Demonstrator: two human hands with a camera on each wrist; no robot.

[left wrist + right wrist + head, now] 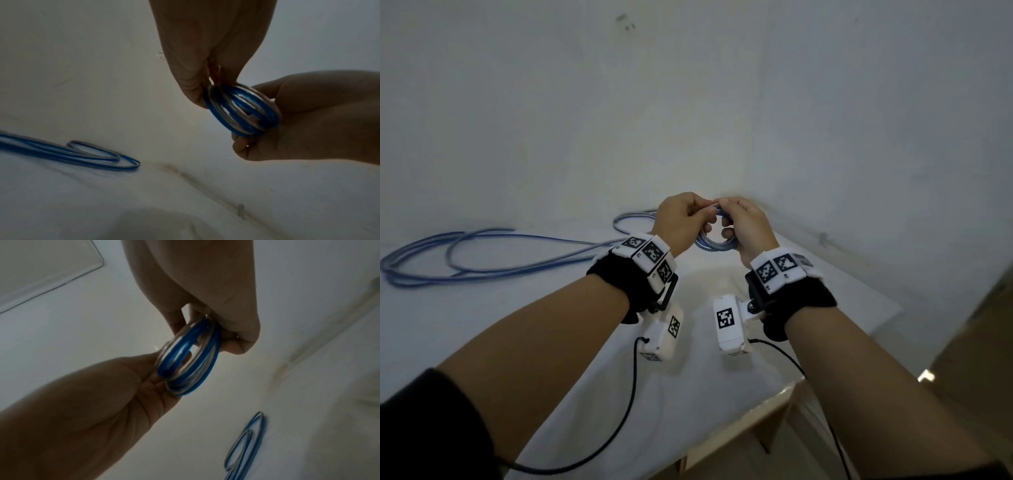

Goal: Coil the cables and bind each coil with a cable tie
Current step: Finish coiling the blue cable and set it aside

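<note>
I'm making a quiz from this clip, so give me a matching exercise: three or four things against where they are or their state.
Things:
1. small blue and silver cable coil
2. long loose blue and silver cable
3. left hand
4. white table

States:
A. sprawled in loops on the table
B. pinching the coil's top
C. held up between both hands
D. under the loose cable

Pairs: 1-C, 2-A, 3-B, 4-D

Both forearms are showing bare; black wrist straps (619, 277) are carrying white marker blocks (650, 251), white camera boxes (727, 327) are hanging behind the fingers, black cables (631, 387) trailing.
</note>
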